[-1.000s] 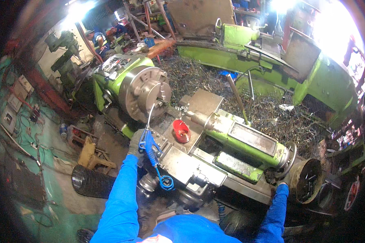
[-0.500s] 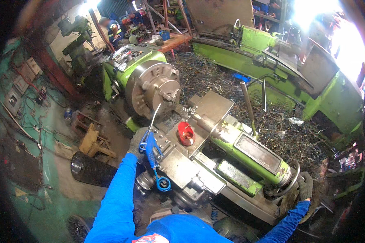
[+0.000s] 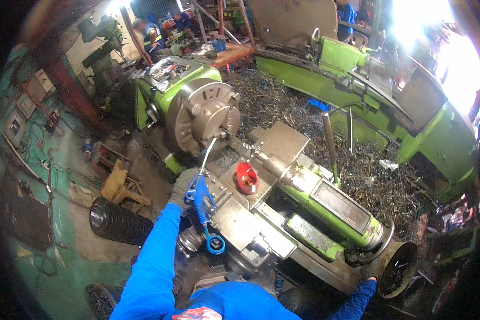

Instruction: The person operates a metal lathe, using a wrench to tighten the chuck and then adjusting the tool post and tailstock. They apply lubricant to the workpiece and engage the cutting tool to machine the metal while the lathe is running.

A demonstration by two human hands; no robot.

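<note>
My gloved left hand (image 3: 181, 186) is shut on a blue air blow gun (image 3: 200, 198). The gun's thin metal nozzle (image 3: 208, 154) points up at the jaws of a green lathe's grey chuck (image 3: 205, 114). A blue hose fitting (image 3: 215, 244) hangs below the gun. A red cup (image 3: 246, 177) stands on the carriage just right of the nozzle. My right hand (image 3: 369, 271), in a dark glove, lies against the tailstock handwheel (image 3: 397, 269) at the lower right. Whether it grips the wheel is unclear.
Metal swarf (image 3: 368, 181) fills the bed behind the tailstock (image 3: 325, 205). A second green lathe (image 3: 357, 80) stands behind. A ribbed black cylinder (image 3: 117, 224) and a wooden stand (image 3: 120, 184) sit on the floor at left. People work at the far back.
The view has swung and drawn closer to the chuck. My left hand still holds the air gun at the chuck, and my right hand stays by the handwheel.
</note>
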